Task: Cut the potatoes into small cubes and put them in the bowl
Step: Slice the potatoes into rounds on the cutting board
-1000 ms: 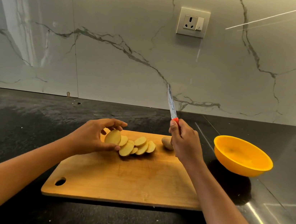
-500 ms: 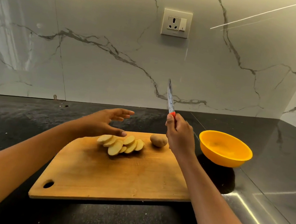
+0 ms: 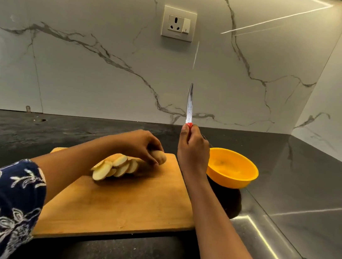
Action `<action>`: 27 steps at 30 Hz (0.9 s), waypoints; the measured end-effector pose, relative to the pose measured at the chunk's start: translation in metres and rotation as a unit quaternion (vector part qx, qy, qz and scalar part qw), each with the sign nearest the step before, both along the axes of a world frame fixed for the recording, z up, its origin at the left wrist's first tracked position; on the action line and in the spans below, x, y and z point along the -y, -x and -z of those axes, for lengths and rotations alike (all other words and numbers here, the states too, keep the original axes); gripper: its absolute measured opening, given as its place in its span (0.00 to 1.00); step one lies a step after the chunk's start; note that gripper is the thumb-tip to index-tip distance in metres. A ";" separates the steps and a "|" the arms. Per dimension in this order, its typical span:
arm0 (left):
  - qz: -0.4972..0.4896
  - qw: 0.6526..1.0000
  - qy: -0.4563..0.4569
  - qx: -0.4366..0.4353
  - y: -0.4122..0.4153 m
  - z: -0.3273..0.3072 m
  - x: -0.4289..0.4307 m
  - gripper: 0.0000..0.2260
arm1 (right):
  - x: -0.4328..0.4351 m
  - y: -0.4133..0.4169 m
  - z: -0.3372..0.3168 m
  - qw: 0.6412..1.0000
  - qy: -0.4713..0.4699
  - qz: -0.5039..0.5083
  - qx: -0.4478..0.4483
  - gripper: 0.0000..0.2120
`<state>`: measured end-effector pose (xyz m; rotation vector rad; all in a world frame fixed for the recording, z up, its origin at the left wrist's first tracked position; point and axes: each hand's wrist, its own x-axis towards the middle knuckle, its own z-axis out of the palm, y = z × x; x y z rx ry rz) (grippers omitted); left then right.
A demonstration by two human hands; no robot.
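Now left hand [image 3: 139, 144] fingers pinching whole potato [image 3: 160, 157]; right hand [image 3: 193, 152] fist gripping knife [image 3: 189, 106] upright.

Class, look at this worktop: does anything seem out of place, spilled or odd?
Only the red-handled steel knife: the right hand holds it upright, tip in the air, while the left hand grips the whole brown potato. Nothing spilled.

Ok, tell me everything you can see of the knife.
The knife has a slim, pointed metal blade, mottled with smears, and a red handle; only the handle's top shows, the rest is wrapped in the right hand. It stands nearly upright, tip up, in the air over the far right corner of the cutting board, between the whole potato and the yellow bowl. Only that hand touches it.
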<state>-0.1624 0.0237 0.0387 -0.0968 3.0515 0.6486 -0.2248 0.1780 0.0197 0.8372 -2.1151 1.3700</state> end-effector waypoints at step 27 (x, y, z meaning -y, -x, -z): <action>-0.140 0.984 0.013 0.113 -0.136 0.004 0.029 0.54 | -0.009 -0.002 0.001 0.998 0.050 -0.029 0.034 0.16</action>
